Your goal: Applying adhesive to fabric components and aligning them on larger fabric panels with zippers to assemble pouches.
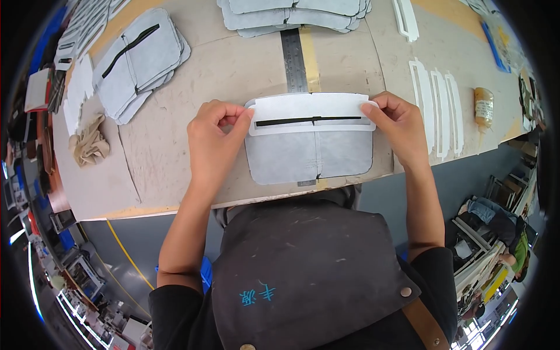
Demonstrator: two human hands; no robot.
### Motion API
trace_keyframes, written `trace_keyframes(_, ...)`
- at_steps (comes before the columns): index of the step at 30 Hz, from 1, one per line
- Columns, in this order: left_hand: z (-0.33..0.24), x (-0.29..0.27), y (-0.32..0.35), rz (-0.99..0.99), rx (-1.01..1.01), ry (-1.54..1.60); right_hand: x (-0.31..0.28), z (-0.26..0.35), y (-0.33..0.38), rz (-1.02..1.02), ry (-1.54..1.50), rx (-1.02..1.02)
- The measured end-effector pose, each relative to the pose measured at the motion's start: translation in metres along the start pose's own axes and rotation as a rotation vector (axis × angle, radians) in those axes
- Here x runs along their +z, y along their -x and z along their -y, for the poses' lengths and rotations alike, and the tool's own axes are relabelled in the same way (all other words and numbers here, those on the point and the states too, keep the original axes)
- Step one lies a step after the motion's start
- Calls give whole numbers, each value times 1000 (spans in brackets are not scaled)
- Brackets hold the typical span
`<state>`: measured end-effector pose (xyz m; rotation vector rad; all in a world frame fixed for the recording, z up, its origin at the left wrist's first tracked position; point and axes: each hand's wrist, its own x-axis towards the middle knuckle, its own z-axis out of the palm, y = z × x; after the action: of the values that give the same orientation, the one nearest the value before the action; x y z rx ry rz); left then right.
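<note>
Right in front of me a grey rounded panel (pixel 286 156) lies flat at the table's near edge, a seam running down its middle. Over its upper half is a white slotted strip (pixel 312 106), and a black slit shows through the slot. My left hand (pixel 216 134) pinches the strip's left end between thumb and fingers. At the other end my right hand (pixel 403 128) grips it the same way, thumb on top. How much of the panel's upper edge is also in my fingers is hidden.
Stacked grey panels lie at the back (pixel 291 20) and left (pixel 137 64). A crumpled beige cloth (pixel 89 141) sits left. White slotted frames (pixel 440 111) and a yellowish bottle (pixel 483 108) are on the right. A steel ruler (pixel 293 58) runs beneath the panel beside yellow tape (pixel 310 55).
</note>
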<state>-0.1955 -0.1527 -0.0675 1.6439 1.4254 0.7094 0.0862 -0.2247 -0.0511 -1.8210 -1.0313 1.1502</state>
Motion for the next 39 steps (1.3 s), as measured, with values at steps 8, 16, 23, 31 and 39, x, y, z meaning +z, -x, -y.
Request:
trace_keyframes(8,0,1,-4,18,32,-110,2,1,3,-67,6,-18)
trace_keyframes(16,1,2,-5,-10,119,-201,11,-4,5,-141,84,-46)
trace_keyframes(23,4,3,-5,-17,165,-255,15,-10,2,-176,163,-137)
trace_keyframes(31,1,5,-5,-37,178,-260,15,-8,1,-191,189,-132)
trace_keyframes(39,1,7,-4,-61,201,-242,17,-11,0,-209,189,-123)
